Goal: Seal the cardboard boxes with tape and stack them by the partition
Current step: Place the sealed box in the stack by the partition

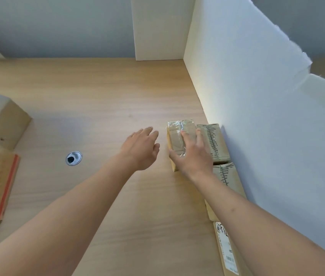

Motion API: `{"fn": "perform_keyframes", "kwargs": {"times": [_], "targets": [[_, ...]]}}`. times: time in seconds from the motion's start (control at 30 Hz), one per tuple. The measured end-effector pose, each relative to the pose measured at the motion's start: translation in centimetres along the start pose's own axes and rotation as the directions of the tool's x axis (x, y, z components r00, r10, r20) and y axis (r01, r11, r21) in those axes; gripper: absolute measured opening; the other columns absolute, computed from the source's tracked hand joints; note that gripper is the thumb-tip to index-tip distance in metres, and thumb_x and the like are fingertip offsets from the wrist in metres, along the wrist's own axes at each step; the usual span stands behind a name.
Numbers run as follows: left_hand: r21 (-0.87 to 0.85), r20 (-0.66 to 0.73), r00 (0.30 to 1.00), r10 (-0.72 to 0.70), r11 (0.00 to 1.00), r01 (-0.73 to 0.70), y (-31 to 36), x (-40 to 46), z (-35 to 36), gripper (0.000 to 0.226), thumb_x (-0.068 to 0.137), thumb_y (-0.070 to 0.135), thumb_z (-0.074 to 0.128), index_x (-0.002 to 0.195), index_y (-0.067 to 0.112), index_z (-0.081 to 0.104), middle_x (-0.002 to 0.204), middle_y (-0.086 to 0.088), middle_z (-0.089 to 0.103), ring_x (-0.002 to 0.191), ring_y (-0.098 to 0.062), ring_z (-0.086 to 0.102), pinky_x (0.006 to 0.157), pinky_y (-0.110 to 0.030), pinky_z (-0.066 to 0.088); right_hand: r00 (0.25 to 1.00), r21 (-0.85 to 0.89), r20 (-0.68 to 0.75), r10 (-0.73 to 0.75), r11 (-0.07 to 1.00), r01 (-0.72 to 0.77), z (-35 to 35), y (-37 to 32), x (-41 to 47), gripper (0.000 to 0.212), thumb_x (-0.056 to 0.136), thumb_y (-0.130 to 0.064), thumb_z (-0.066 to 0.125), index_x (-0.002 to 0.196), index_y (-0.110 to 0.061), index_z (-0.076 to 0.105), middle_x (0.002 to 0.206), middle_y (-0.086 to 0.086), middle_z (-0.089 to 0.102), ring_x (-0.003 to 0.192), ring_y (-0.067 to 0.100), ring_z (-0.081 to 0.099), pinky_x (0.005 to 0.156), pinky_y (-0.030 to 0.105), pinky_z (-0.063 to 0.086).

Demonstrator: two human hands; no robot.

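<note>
Right hand gripping a taped box beside the row at the partition

Nearest, a labelled box (228,253) is lying under the right forearm. Beyond it, the right hand (192,154) is clasping the taped cardboard box (177,134) from above, thumb on its left side. The left hand (140,149) is hovering just left of it, fingers relaxed, holding nothing. Right of the gripping hand, two sealed boxes (215,142) are sitting against the white partition (257,116).
</note>
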State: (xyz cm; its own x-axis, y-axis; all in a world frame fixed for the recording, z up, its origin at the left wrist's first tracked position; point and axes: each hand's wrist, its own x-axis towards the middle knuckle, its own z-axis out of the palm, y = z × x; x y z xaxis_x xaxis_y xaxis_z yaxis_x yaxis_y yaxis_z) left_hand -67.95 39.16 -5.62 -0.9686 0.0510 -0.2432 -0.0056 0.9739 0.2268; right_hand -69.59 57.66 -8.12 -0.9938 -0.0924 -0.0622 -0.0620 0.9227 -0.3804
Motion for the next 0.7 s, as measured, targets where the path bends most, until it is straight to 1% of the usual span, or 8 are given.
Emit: {"fn": "perform_keyframes", "kwargs": {"times": [0.07, 0.17, 0.27, 0.37, 0.4, 0.53, 0.6, 0.7], "targets": [[-0.017, -0.002, 1.000, 0.000, 1.000, 0.000, -0.2, 0.8, 0.7, 0.053, 0.108, 0.037, 0.037, 0.156, 0.017, 0.034, 0.168, -0.007, 0.024, 0.153, -0.029, 0.025, 0.122, -0.042, 0.026, 1.000, -0.032, 0.002, -0.003, 0.999, 0.004, 0.8, 0.4, 0.2, 0.076, 0.084, -0.064, 0.060, 0.152, -0.036, 0.037, 0.167, 0.011, 0.015, 0.150, 0.032, 0.026, 0.113, 0.045, 0.036], [-0.033, 0.005, 1.000, 0.009, 0.999, -0.009, -0.4, 1.1, 1.5, 0.049, 0.107, 0.035, 0.038, 0.153, 0.016, 0.038, 0.167, -0.007, 0.026, 0.151, -0.029, 0.028, 0.119, -0.042, 0.029, 1.000, -0.108, 0.010, -0.017, 0.994, 0.018, 1.8, 0.9, 0.1, 0.076, 0.090, -0.065, 0.056, 0.154, -0.029, 0.036, 0.166, 0.018, 0.017, 0.153, 0.034, 0.017, 0.122, 0.044, 0.021], [-0.037, -0.009, 1.000, 0.019, 0.999, -0.020, -0.9, 0.9, 1.8, 0.046, 0.107, 0.031, 0.040, 0.149, 0.015, 0.043, 0.165, -0.008, 0.030, 0.148, -0.028, 0.033, 0.116, -0.041, 0.032, 0.998, -0.170, 0.035, -0.044, 0.984, 0.049, 2.1, 1.0, 0.0, 0.080, 0.093, -0.071, 0.049, 0.157, -0.025, 0.031, 0.166, 0.020, 0.016, 0.155, 0.034, 0.010, 0.125, 0.043, 0.012], [-0.033, -0.007, 1.000, 0.015, 0.999, -0.016, -1.1, 0.2, 1.3, 0.045, 0.106, 0.031, 0.041, 0.149, 0.015, 0.044, 0.164, -0.007, 0.031, 0.148, -0.028, 0.034, 0.115, -0.042, 0.033, 0.997, -0.151, 0.077, -0.029, 0.988, 0.041, 1.3, 0.6, 0.1, 0.084, 0.093, -0.073, 0.046, 0.158, -0.023, 0.030, 0.167, 0.019, 0.015, 0.156, 0.033, 0.010, 0.125, 0.043, 0.013], [-0.029, -0.005, 1.000, 0.019, 0.999, -0.019, -1.1, -0.2, 1.0, 0.045, 0.106, 0.031, 0.041, 0.149, 0.015, 0.044, 0.164, -0.007, 0.031, 0.148, -0.028, 0.034, 0.115, -0.042, 0.033, 0.996, -0.139, 0.082, -0.032, 0.989, 0.043, 0.9, 0.4, 0.0, 0.080, 0.095, -0.071, 0.045, 0.157, -0.023, 0.032, 0.167, 0.017, 0.018, 0.155, 0.032, 0.012, 0.124, 0.043, 0.015], [-0.016, -0.032, 0.999, 0.035, 0.999, -0.036, -1.0, -2.1, -1.0, 0.040, 0.106, 0.029, 0.040, 0.143, 0.015, 0.049, 0.160, -0.006, 0.037, 0.144, -0.028, 0.038, 0.112, -0.041, 0.035, 0.992, -0.096, 0.074, -0.100, 0.990, 0.107, -1.3, -1.2, -0.9, 0.055, 0.105, -0.050, 0.042, 0.151, -0.021, 0.044, 0.162, 0.013, 0.034, 0.152, 0.028, 0.025, 0.121, 0.044, 0.027], [-0.003, -0.044, 0.998, 0.035, 0.999, -0.036, -0.9, -3.4, -2.2, 0.041, 0.106, 0.030, 0.040, 0.144, 0.015, 0.048, 0.161, -0.005, 0.036, 0.145, -0.028, 0.037, 0.112, -0.041, 0.034, 0.987, -0.087, 0.081, -0.137, 0.986, 0.144, -2.6, -2.2, -1.8, 0.051, 0.105, -0.046, 0.042, 0.147, -0.019, 0.049, 0.159, 0.013, 0.039, 0.151, 0.028, 0.029, 0.119, 0.043, 0.030], [0.019, -0.050, 0.998, 0.038, 0.999, -0.037, -0.6, -5.9, -4.2, 0.044, 0.107, 0.034, 0.040, 0.147, 0.017, 0.046, 0.163, -0.005, 0.034, 0.148, -0.028, 0.033, 0.114, -0.042, 0.033, 0.981, -0.087, 0.091, -0.170, 0.980, 0.178, -5.0, -3.8, -3.6, 0.050, 0.104, -0.047, 0.041, 0.143, -0.018, 0.054, 0.156, 0.012, 0.043, 0.149, 0.027, 0.032, 0.118, 0.042, 0.031]]}}
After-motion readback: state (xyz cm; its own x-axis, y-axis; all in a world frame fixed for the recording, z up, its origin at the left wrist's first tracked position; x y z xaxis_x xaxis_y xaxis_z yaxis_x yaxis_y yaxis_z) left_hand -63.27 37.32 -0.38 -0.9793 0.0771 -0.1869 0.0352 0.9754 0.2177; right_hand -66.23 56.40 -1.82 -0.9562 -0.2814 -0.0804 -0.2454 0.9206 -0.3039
